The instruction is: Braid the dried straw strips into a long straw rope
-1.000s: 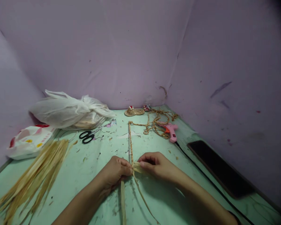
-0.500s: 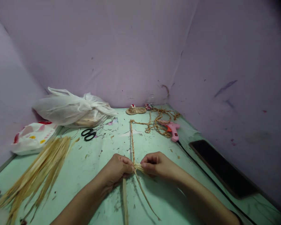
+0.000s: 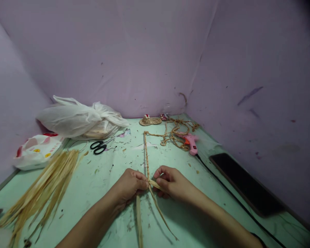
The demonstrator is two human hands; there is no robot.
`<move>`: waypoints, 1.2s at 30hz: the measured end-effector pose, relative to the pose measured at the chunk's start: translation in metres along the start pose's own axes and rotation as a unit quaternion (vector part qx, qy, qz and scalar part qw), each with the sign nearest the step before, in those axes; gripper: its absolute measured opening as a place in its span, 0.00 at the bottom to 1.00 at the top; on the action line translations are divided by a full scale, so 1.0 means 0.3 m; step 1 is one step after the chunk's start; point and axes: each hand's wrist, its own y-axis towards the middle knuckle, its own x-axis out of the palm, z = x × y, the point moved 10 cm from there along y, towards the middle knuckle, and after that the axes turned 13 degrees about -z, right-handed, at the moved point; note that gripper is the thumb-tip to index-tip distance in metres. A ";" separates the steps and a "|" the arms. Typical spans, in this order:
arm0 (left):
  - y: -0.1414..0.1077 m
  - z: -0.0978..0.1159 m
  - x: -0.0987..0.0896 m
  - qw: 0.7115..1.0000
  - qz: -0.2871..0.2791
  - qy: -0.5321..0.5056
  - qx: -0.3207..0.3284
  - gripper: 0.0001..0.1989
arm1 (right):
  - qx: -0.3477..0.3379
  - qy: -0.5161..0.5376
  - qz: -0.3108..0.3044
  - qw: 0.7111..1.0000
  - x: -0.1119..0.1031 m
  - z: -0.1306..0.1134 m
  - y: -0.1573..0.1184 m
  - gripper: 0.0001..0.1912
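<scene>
A thin braid of dried straw-like strips [image 3: 146, 155] runs toward me down the middle of the green table. At its near end my left hand [image 3: 134, 184] pinches the braid where the loose strands split. One long strand [image 3: 138, 220] hangs below that hand, and a thinner strand [image 3: 161, 213] slants down to the right. My right hand [image 3: 169, 182] is closed on a pale flat strand [image 3: 155, 185] leading right from the braid's end. Part of that strand is hidden behind the fingers.
Loose dried strips [image 3: 46, 186] lie at left, near black-handled scissors [image 3: 99, 147] and a white plastic bag [image 3: 80, 119]. Braided cord [image 3: 179, 132] lies by a pink glue gun [image 3: 192, 143]. Its black cable passes a dark phone-like slab [image 3: 245, 182]. A small woven piece [image 3: 152, 121] sits behind.
My right hand has shifted its fingers on the strand, which now looks narrower and folded together. My left hand keeps its pinch at the braid's end.
</scene>
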 end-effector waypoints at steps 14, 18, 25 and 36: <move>0.003 -0.008 0.005 1.000 -0.005 -0.007 0.005 0.05 | -0.069 -0.254 0.081 0.961 -0.009 -0.064 -0.032 0.12; 0.004 -0.008 0.004 1.000 -0.005 -0.010 0.009 0.06 | -0.068 -0.244 0.107 0.962 -0.014 -0.055 -0.030 0.09; 0.005 -0.007 0.004 1.000 -0.015 -0.005 0.008 0.07 | -0.106 -0.276 0.093 0.951 0.003 -0.103 -0.055 0.10; 0.005 -0.007 0.009 1.000 -0.025 -0.010 0.010 0.07 | -0.118 -0.390 0.051 0.912 0.051 -0.157 -0.079 0.14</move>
